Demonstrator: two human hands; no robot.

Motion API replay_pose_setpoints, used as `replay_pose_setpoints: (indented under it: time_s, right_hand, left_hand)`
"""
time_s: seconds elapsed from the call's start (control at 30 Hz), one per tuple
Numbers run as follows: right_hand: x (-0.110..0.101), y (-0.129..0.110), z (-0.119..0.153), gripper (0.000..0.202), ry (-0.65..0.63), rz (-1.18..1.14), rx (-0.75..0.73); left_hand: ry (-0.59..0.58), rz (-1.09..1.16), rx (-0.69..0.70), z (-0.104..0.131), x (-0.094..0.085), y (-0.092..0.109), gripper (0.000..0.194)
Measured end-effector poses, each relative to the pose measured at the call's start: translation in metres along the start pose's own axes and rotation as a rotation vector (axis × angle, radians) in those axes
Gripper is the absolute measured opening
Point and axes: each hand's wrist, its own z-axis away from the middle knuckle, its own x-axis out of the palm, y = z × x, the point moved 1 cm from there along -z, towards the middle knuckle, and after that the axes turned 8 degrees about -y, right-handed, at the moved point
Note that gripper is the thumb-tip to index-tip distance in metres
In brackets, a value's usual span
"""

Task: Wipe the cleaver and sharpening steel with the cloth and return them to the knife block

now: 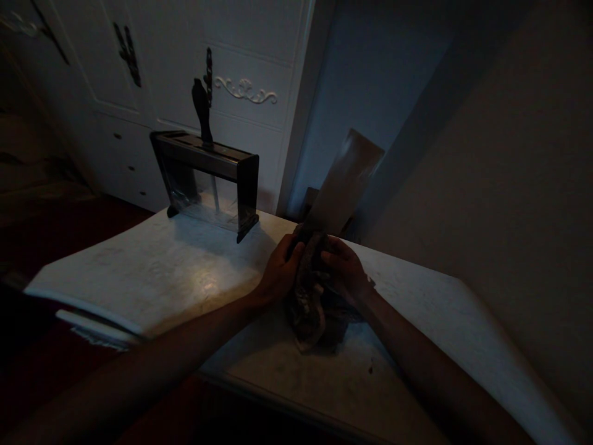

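Note:
A dark, crumpled cloth [315,315] hangs bunched between my hands over the white table, its lower end resting on the tabletop. From the left, my left hand [280,266] grips its upper part, thumb on top. My right hand [345,269] has its fingers curled into the same bundle from the right. Just beyond the cloth, a flat greyish panel [345,179] rises at a tilt. Its lower end disappears behind the bundle, so I cannot tell whether my fingers touch it. The picture is dim, and fine detail in the folds is lost.
On the white table [407,272], to the left, stands a dark-framed box [201,157] with clear sides and an upright black handle [201,111]. White cabinets [250,49] stand behind it. A wall [500,185] borders the right side. Red flooring [115,216] shows at left.

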Motion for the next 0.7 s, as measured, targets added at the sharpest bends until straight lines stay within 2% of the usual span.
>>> replay_pose_setpoints:
  time_s: [0.23,0.4,0.57,0.7]
  right_hand:
    - [-0.002,0.01,-0.004,0.038,0.16,0.306,-0.082]
    - [0.003,0.02,-0.002,0.034,0.161,0.191,-0.058]
    - [0.008,0.025,-0.003,0.037,0.148,0.208,-0.028]
    - [0.012,0.023,-0.005,0.036,0.122,0.222,-0.056]
  left_hand:
    - [-0.066,0.118,0.018,0.004,0.004,-0.004,0.034]
    - [-0.078,0.134,0.001,0.002,0.01,-0.007,0.036]
    - [-0.065,0.178,-0.019,-0.001,0.014,-0.011,0.033]
    - [-0.089,0.24,-0.086,-0.001,0.015,-0.015,0.029]
